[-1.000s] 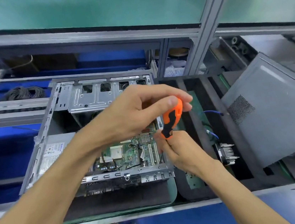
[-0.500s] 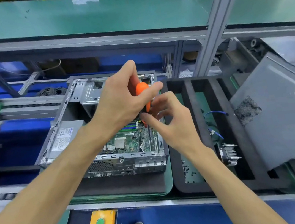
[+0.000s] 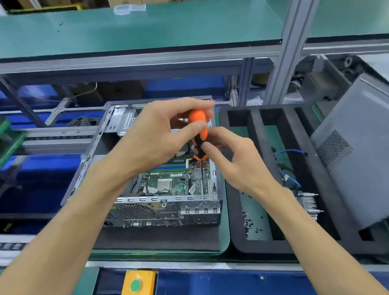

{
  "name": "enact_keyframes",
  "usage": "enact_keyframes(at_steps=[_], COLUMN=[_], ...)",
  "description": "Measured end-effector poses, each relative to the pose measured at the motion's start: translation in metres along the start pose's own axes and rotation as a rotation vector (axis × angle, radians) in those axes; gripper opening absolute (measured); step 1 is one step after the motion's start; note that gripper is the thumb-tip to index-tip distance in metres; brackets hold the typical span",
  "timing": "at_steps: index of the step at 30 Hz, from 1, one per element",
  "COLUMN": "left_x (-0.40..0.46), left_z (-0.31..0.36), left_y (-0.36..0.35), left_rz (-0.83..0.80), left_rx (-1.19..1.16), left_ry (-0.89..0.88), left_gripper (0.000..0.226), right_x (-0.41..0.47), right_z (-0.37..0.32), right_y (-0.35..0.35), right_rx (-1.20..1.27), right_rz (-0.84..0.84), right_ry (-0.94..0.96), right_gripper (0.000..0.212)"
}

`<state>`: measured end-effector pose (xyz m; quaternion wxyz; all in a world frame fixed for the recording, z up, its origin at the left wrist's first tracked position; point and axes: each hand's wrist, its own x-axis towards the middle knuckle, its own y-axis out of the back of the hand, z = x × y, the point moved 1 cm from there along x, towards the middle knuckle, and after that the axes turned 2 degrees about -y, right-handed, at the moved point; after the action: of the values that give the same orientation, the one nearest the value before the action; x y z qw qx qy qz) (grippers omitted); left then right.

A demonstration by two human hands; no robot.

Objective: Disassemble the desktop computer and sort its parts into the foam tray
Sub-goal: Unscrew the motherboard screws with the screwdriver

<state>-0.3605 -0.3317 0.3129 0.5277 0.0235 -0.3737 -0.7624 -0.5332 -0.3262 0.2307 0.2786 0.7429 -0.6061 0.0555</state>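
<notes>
I see my left hand (image 3: 160,136) wrapped over the orange top of the screwdriver (image 3: 199,134), while my right hand (image 3: 237,161) pinches its black lower grip with thumb and fingertips. The shaft points down at the motherboard (image 3: 170,182) inside the open case (image 3: 146,202), which sits on the desk (image 3: 157,252). At 3 o'clock of the case lies the foam tray (image 3: 257,125), holding loose screws (image 3: 252,223), blue cables (image 3: 287,155) and a heatsink (image 3: 309,204). A grey side panel (image 3: 372,150) leans on the tray's 3 o'clock edge.

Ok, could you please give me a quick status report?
Both hands hold screwdriver, upright over open computer. Screws in foam tray. Nothing blocking.
</notes>
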Motion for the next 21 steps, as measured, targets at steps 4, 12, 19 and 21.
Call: enact_keyframes(at_steps=[4, 12, 19, 21], left_x=[0.005, -0.003, -0.007, -0.002], left_z=[0.003, 0.007, 0.007, 0.005], left_y=[-0.003, -0.02, -0.006, -0.006], left_rz=[0.065, 0.061, -0.078, 0.002], left_rx=[0.204, 0.195, -0.128, 0.009], left_ry=[-0.078, -0.057, 0.014, -0.015], left_gripper=[0.025, 0.021, 0.035, 0.024], right_x=[0.0, -0.003, -0.009, -0.012], right_z=[-0.007, -0.005, 0.005, 0.007], right_y=[-0.005, -0.009, -0.008, -0.011], right_rx=[0.033, 0.057, 0.128, 0.136], right_rz=[-0.034, -0.051, -0.105, -0.071], right_ry=[-0.079, -0.112, -0.146, -0.152], right_gripper=[0.026, 0.015, 0.011, 0.019])
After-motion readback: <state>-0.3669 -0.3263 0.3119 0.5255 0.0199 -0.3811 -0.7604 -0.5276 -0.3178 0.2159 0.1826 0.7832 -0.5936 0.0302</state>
